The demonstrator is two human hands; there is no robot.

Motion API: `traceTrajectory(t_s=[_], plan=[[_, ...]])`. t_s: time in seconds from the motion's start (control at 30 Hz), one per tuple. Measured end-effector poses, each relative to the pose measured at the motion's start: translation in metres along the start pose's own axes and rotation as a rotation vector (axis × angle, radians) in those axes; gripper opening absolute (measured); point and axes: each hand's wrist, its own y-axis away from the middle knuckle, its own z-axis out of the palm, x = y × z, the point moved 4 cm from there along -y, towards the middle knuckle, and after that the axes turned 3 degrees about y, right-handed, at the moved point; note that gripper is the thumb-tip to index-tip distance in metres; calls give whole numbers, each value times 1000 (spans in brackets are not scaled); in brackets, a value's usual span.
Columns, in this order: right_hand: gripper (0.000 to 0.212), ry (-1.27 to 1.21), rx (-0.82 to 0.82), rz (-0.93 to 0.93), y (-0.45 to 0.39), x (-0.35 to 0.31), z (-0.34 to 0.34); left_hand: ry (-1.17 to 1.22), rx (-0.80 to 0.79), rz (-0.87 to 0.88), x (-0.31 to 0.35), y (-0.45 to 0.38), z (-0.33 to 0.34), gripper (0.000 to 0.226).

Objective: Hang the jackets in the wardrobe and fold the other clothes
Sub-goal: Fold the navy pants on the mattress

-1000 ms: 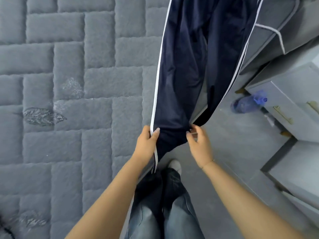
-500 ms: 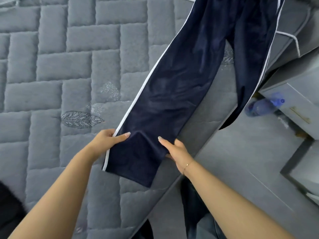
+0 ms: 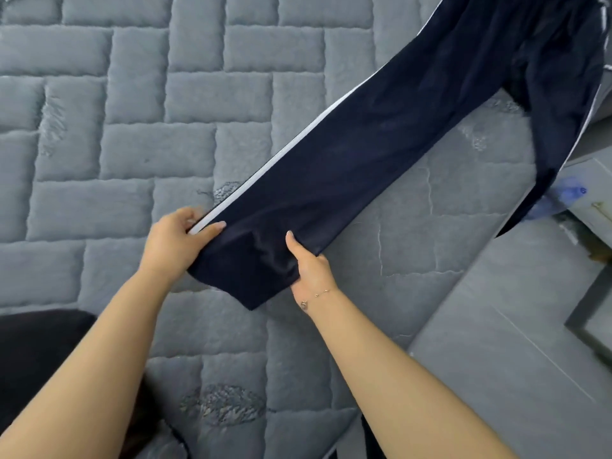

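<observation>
Dark navy track trousers [image 3: 357, 160] with a white side stripe stretch from the upper right down to the middle, above a grey quilted mattress [image 3: 132, 154]. My left hand [image 3: 175, 241] pinches the striped edge of one leg near its hem. My right hand [image 3: 309, 265] grips the opposite edge of the same leg, thumb on top. The second leg [image 3: 559, 154] hangs over the mattress's right side. The waist end runs out of view at the top right.
A black garment [image 3: 36, 352] lies at the lower left of the mattress. Grey floor [image 3: 496, 342] lies to the right, with a blue plastic bottle [image 3: 563, 197] and a pale drawer unit with brass handles [image 3: 596, 193] beside it.
The trouser leg has swung from hanging beside the bed to stretched out over the mattress. Both hands moved left and apart, spreading the hem between them.
</observation>
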Motion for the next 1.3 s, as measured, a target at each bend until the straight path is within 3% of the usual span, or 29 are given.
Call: traceTrajectory(t_s=[0.17,0.3,0.37,0.47,0.57,0.8,0.9,1.1,1.3], plan=[[30,148,94,31,4,36,-5,-148,22,-86,-44,22,4,24],[11,274,55,-17,18,39,-27,-338,260,259,-21,50,28,52],[11,349,84,-38,25,36,-41,-378,110,357,-12,60,58,58],[13,430,148,-105,31,26,-61,-558,-147,262,-31,63,94,69],[14,487,186,-232,36,0,-80,-490,-167,189,-31,58,99,74],[26,767,118,-499,20,-127,-125,-405,-114,292,92,57,145,69],[28,909,72,-535,-2,-200,-143,-324,-111,251,166,35,182,65],[40,1417,-130,-701,-33,-358,-163,-232,-56,140,277,-1,246,65],[45,1742,-148,-761,-58,-491,-183,-142,-81,91,348,-28,294,62]])
